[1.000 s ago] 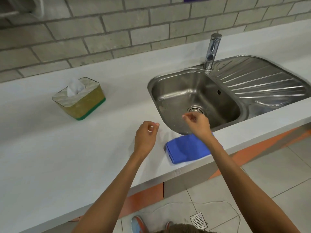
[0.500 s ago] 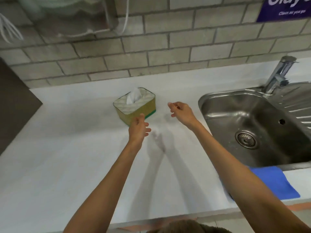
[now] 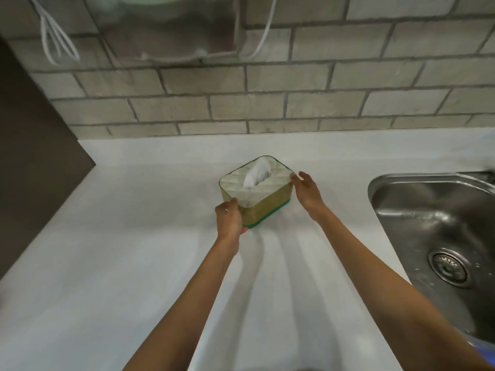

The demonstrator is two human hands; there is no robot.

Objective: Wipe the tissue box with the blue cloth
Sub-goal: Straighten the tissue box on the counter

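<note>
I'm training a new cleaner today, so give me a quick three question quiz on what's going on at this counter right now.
1. True or false: the blue cloth is already in one of the hands.
2. What sticks up from the top of the tissue box?
3. Multiple choice: where do the hands sit on the box? A) both on top B) left hand at the near left corner, right hand at the right end C) both under it

Key
1. False; both hands are on the box, and only a sliver of blue shows at the frame's lower right edge.
2. A white tissue.
3. B
</note>
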